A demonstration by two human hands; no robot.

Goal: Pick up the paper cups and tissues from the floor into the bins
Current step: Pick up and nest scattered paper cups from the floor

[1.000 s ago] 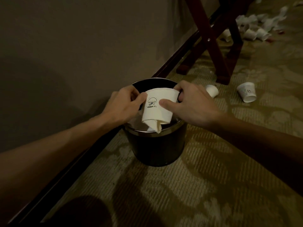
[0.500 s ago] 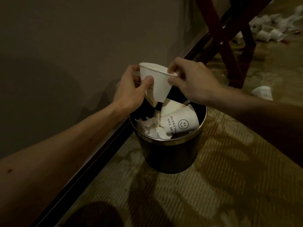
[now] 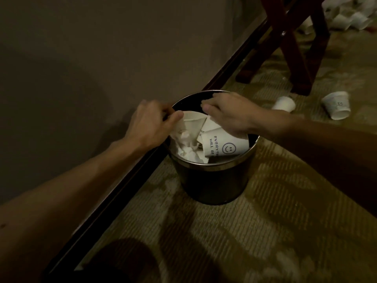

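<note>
Against the wall, on patterned carpet: dark round metal bin (image 3: 214, 180) with a bright rim, nearly full. Left hand (image 3: 151, 125) pinches the lip of a plain white paper cup (image 3: 193, 123); the cup is tilted, already inside the bin mouth, lying on crumpled white tissues (image 3: 187, 149) beside a smiley-printed paper cup (image 3: 224, 148). Right hand (image 3: 230, 113) hovers over the far rim, fingers loose, nothing seen in it.

Judgement: cups very light, thin walls crush easily. Grip the rolled lip, the stiffest part. Tissues soft; pinch a bunch.

On the carpet beyond: fallen white cup (image 3: 284, 103), fallen printed cup (image 3: 336, 105).
</note>
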